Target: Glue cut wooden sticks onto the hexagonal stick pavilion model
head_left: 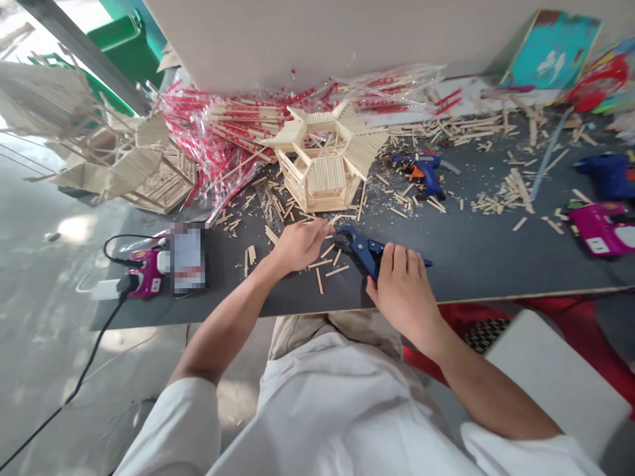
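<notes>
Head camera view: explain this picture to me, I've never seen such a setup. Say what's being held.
This is one picture from a camera worn on a person's head, looking forward and down at their own bare hands. The right hand grips blue-handled cutting pliers. The left hand sits beside the tool's tip; whether it pinches anything is too small to tell. On the dark worktable lie loose wooden sticks, a pavilion model built of sticks, a blue glue gun, and chopsticks in red-printed wrappers.
</notes>
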Action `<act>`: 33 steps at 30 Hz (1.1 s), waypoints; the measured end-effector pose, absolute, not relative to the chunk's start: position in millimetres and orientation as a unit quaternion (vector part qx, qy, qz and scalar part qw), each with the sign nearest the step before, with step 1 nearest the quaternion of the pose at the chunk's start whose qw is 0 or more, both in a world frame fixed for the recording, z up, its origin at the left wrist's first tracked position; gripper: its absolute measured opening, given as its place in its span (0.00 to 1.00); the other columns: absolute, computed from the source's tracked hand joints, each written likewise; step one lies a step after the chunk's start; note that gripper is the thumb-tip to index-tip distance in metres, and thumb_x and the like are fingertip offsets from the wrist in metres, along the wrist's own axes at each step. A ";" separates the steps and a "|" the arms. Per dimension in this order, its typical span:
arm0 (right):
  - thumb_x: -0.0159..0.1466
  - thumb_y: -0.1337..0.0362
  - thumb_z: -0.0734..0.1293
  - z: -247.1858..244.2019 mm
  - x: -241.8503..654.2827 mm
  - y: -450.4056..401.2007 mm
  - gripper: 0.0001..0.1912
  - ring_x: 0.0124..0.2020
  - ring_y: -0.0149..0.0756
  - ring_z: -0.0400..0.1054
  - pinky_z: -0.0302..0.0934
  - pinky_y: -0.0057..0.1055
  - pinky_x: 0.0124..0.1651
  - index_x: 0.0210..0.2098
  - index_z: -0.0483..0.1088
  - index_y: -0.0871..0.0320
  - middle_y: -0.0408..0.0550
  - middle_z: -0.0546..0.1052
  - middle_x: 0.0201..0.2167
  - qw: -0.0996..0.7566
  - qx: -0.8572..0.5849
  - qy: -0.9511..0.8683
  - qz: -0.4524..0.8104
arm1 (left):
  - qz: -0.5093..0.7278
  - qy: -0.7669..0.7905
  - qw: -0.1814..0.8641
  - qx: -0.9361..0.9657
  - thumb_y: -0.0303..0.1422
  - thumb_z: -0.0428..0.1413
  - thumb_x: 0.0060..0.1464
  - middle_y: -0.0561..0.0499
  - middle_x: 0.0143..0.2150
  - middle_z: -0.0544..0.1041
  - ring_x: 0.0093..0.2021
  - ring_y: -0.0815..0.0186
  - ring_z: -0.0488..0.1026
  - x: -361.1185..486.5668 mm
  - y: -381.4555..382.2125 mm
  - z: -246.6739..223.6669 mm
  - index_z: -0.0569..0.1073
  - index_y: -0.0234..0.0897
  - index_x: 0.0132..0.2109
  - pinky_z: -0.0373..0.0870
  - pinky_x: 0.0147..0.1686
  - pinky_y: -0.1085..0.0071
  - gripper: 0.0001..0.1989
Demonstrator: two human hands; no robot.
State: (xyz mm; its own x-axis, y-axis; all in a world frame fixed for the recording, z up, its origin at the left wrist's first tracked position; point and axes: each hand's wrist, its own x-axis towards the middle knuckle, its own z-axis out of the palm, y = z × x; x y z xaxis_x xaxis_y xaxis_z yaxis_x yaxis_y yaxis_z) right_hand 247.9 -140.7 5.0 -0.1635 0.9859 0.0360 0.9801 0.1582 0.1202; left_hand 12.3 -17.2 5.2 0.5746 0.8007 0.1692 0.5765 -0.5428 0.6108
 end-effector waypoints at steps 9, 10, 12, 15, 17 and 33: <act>0.76 0.55 0.59 40.6 271.4 -113.4 0.18 0.41 0.57 0.77 0.68 0.45 0.40 0.48 0.71 0.64 0.61 0.76 0.42 0.063 0.663 0.744 -0.061 | 0.230 0.407 0.226 0.855 0.40 0.40 0.76 0.46 0.36 0.83 0.34 0.65 0.81 14.1 -18.2 6.3 0.79 0.35 0.50 0.68 0.36 0.72 0.24; 0.76 0.54 0.60 41.9 274.1 -110.2 0.17 0.42 0.57 0.77 0.67 0.44 0.40 0.48 0.70 0.63 0.61 0.76 0.43 0.062 0.664 0.741 -0.078 | 0.231 0.409 0.224 0.854 0.40 0.40 0.76 0.47 0.35 0.83 0.33 0.65 0.80 13.8 -18.2 6.2 0.79 0.35 0.50 0.67 0.35 0.72 0.24; 0.75 0.53 0.61 42.2 280.9 -104.6 0.16 0.44 0.57 0.77 0.66 0.43 0.41 0.48 0.70 0.61 0.61 0.76 0.45 0.051 0.658 0.742 -0.118 | 0.231 0.412 0.217 0.854 0.39 0.41 0.76 0.47 0.34 0.83 0.32 0.66 0.80 13.2 -18.1 6.1 0.79 0.35 0.50 0.67 0.34 0.73 0.23; 0.75 0.52 0.61 42.7 291.0 -99.0 0.16 0.46 0.54 0.76 0.66 0.43 0.46 0.48 0.71 0.58 0.60 0.78 0.46 -0.010 0.650 0.732 -0.204 | 0.229 0.416 0.200 0.857 0.38 0.43 0.75 0.48 0.33 0.82 0.30 0.66 0.79 13.1 -18.0 6.8 0.79 0.36 0.51 0.66 0.34 0.72 0.21; 0.75 0.51 0.60 45.5 293.7 -97.8 0.16 0.47 0.51 0.76 0.66 0.43 0.49 0.48 0.71 0.56 0.56 0.80 0.47 -0.072 0.635 0.717 -0.278 | 0.227 0.427 0.187 0.855 0.38 0.43 0.75 0.49 0.32 0.81 0.28 0.65 0.77 13.4 -18.0 7.4 0.79 0.37 0.51 0.65 0.33 0.71 0.20; 0.74 0.49 0.62 52.6 263.4 -103.1 0.21 0.56 0.51 0.74 0.66 0.46 0.58 0.59 0.73 0.53 0.54 0.79 0.55 -0.185 0.593 0.678 -0.392 | 0.224 0.421 0.170 0.863 0.41 0.39 0.76 0.49 0.28 0.78 0.25 0.64 0.75 12.6 -21.1 12.2 0.77 0.35 0.51 0.62 0.31 0.70 0.23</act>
State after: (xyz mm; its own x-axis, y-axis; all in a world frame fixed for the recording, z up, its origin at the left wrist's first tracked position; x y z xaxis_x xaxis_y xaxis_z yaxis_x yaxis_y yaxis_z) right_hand 263.4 -103.1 52.6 -0.2271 0.9500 -0.2146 0.6591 -0.0123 -0.7520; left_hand 12.6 -21.1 12.2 0.5460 0.8018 0.2430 0.6498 -0.5884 0.4813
